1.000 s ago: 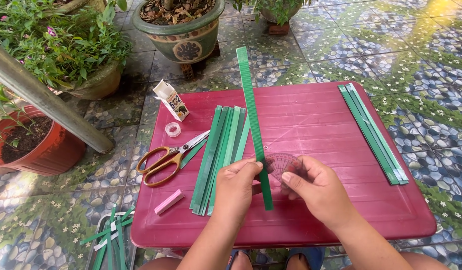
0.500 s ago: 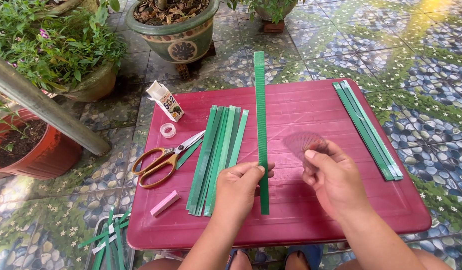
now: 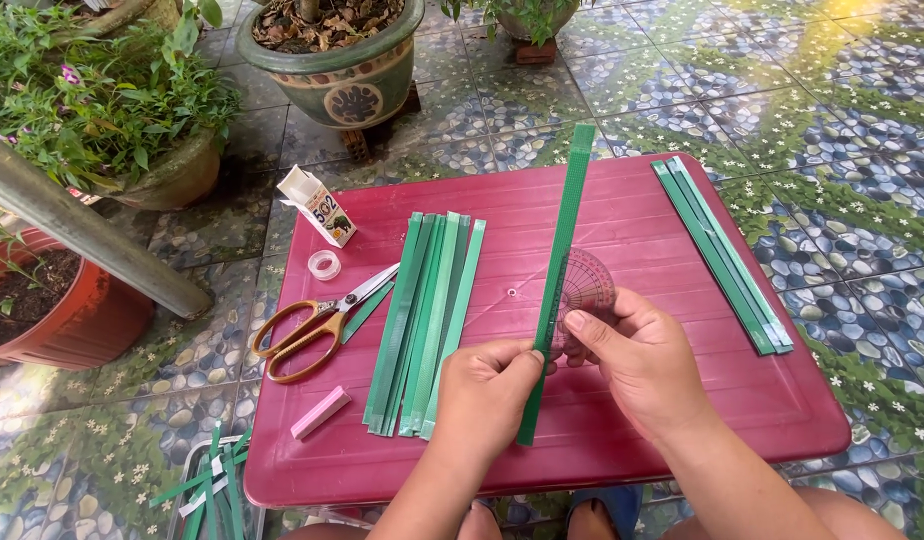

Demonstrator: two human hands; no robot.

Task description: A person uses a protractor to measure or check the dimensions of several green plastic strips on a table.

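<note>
**The see-through protractor comes up to the green strip**

The left hand (image 3: 492, 385) pinches one long green strip (image 3: 559, 260) between thumb and fingers, low down on the strip. The strip lies on the red table (image 3: 622, 215) and points away from the person. A moment ago it leaned more to the left; now it leans a bit to the right. The right hand (image 3: 637, 355) was off to the side of the strip. Now it is touching it, with fingers closed on a clear protractor (image 3: 587, 285) that sits just behind the strip. So the two things now meet. A pile of green strips (image 3: 427, 320), gold scissors (image 3: 317, 320), a tape roll (image 3: 324, 265), a small white box (image 3: 320, 205), a pink eraser (image 3: 320, 412) and another strip bundle (image 3: 722, 250) rest nearby.
</note>
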